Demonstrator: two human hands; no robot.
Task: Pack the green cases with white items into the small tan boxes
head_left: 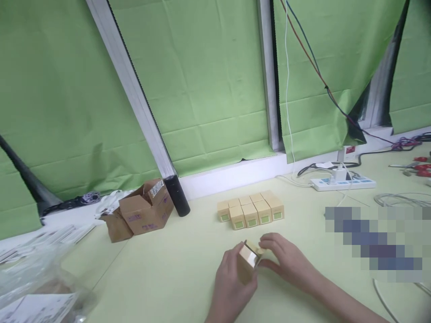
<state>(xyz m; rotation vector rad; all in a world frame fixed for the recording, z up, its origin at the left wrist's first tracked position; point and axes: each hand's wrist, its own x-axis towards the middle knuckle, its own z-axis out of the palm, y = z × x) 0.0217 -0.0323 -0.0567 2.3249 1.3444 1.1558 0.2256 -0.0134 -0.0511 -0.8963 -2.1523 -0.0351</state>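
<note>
Centrally in the head view, low over the pale table (161,273), the left hand (232,278) is wrapped around a small tan box (245,268), thumb on the near side and fingers on the far side. The box is tilted, its upper end open, with a pale inner surface showing. The right hand (286,260) comes in from the right, thumb and fingers narrowly spread at the box's flaps; I cannot tell whether they pinch one.

Just beyond the hands sits a tight cluster of similar tan boxes (254,213), side by side, green labels facing the person. Further left, an open brown carton (148,215) rests near the wall, with a black cylinder (177,196) leaning just beside it. Clear plastic wrapping (43,273) lies at the lower left. To the right, a white power strip (363,184) has plugs and cables at it, and red-handled tools (423,169) lie at the edge of view. Green blinds (215,80) hang behind the table.
</note>
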